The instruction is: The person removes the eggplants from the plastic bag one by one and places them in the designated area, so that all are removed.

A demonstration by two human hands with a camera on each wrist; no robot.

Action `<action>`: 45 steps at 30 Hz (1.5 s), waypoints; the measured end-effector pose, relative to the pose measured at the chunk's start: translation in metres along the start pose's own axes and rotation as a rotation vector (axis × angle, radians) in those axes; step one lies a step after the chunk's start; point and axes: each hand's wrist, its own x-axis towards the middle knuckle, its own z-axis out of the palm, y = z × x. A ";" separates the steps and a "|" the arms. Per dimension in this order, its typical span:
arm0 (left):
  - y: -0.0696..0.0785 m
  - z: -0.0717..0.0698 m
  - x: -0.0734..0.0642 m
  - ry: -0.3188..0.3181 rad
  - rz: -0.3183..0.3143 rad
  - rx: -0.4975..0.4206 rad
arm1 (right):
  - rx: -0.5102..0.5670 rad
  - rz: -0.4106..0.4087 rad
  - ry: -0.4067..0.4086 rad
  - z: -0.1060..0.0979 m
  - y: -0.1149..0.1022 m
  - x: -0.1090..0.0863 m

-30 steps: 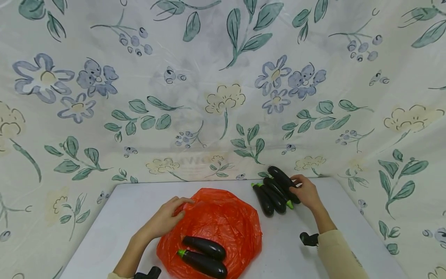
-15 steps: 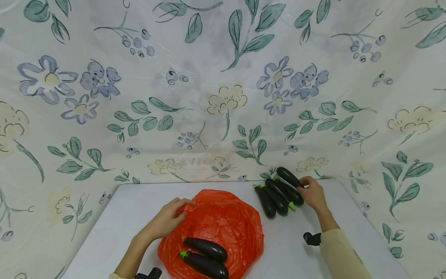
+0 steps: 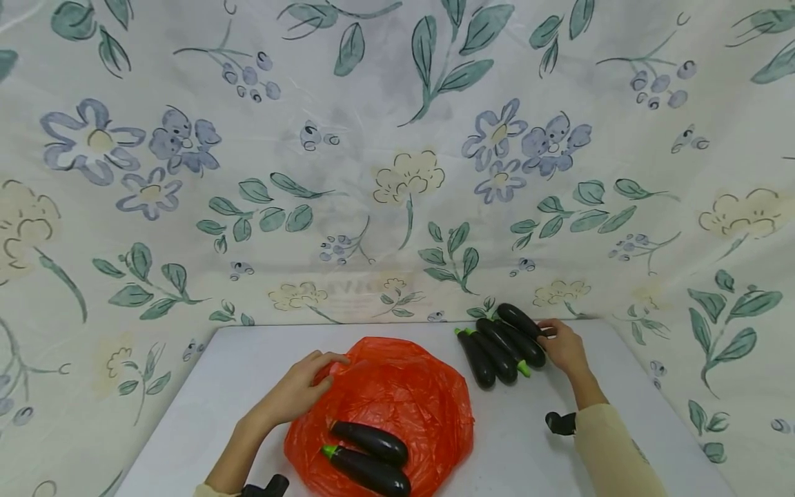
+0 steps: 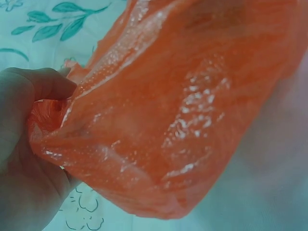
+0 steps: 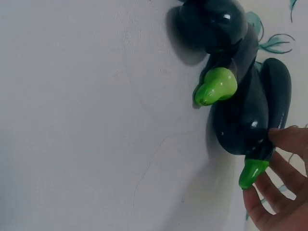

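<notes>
My left hand (image 3: 297,388) pinches the rim of a crumpled red plastic bag (image 3: 444,407); in the left wrist view the thin film (image 4: 144,125) folds between thumb and fingers. Two dark eggplants (image 3: 370,443) lie side by side inside it. At the back right, several more eggplants (image 3: 477,360) form a slanting row. Its outermost eggplant (image 3: 519,319) is pinched near its lower end by my right hand (image 3: 565,347). In the right wrist view, thumb and fingers surround that eggplant (image 5: 277,89) beside a bright green stem cap (image 5: 252,173).
A white table (image 3: 522,442) carries everything. Behind it and along both sides hangs a floral sheet (image 3: 348,228), close to the row of eggplants. Black wrist mounts (image 3: 561,423) stick out from both forearms.
My right hand has moved the outermost eggplant outward to the right, then lowered it beside the row. My left hand keeps its hold on the bag, and the two eggplants inside stay put.
</notes>
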 end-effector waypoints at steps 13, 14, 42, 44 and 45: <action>-0.003 0.001 -0.001 -0.002 -0.013 0.002 | -0.018 -0.014 -0.029 0.003 0.010 -0.005; -0.003 0.001 -0.001 -0.002 -0.015 0.000 | -0.019 -0.016 -0.032 0.003 0.010 -0.006; -0.003 -0.001 -0.001 0.019 -0.005 0.002 | 0.022 -0.118 0.066 -0.001 0.000 -0.009; -0.003 -0.001 -0.001 0.020 -0.005 0.000 | 0.044 -0.147 0.083 -0.002 -0.010 -0.011; -0.002 -0.001 -0.001 0.020 -0.007 -0.002 | 0.053 -0.160 0.086 -0.002 -0.016 -0.011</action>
